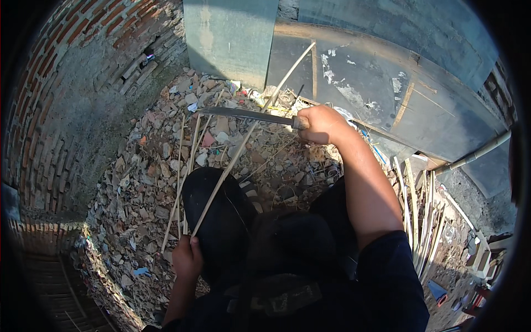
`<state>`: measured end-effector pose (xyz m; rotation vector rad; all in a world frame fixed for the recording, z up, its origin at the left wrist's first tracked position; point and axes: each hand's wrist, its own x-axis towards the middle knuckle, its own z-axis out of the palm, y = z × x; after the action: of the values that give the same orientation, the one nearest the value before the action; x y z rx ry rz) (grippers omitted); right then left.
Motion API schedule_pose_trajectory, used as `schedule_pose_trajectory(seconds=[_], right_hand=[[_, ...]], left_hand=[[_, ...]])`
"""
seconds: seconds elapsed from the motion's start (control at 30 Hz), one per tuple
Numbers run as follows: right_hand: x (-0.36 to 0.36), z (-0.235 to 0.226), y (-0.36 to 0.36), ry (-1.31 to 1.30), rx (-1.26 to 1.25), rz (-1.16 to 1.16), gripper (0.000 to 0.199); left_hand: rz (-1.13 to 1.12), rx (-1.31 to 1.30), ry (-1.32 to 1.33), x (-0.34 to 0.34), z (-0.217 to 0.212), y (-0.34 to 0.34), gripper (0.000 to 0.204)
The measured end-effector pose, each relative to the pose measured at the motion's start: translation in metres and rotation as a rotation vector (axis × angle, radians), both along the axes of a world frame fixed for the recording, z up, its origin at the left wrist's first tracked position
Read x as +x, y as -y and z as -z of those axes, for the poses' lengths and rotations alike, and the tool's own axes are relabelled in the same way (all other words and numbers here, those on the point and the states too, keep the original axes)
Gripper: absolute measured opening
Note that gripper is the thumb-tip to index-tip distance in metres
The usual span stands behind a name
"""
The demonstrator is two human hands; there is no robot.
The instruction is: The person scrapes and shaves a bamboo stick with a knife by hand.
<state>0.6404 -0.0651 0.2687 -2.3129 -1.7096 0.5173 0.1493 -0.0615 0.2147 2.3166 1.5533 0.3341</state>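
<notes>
My right hand (321, 125) grips the handle of a long knife (243, 115), its flat blade pointing left and lying across a thin bamboo strip (249, 131). My left hand (187, 257) holds the lower end of that strip beside my dark-clad knee (218, 216). The strip runs diagonally up and right, its far end reaching the dark board at the back. Two or three more thin strips (185, 166) stand slanted just left of it.
Rubble of broken bricks and scraps (144, 182) covers the ground. A curved brick wall (50, 110) rises at left. A grey pillar (229, 39) and dark stained boards (381, 88) stand behind. Several split bamboo pieces (420, 221) and a white pipe (475, 155) lie at right.
</notes>
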Motion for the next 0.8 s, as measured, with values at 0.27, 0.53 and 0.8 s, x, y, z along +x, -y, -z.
schedule_pose_trajectory(seconds=[0.27, 0.53, 0.8], right_hand=[[-0.041, 0.003, -0.009, -0.001, 0.075, -0.173, 0.033], [0.004, 0.025, -0.017, -0.015, 0.008, -0.006, 0.035], [-0.043, 0.008, -0.019, 0.014, 0.091, -0.081, 0.034]], left_hand=[[0.026, -0.104, -0.014, -0.002, -0.006, -0.009, 0.035], [0.026, 0.011, -0.054, 0.001, 0.005, -0.009, 0.036], [0.083, -0.072, 0.009, -0.01, -0.003, -0.012, 0.037]])
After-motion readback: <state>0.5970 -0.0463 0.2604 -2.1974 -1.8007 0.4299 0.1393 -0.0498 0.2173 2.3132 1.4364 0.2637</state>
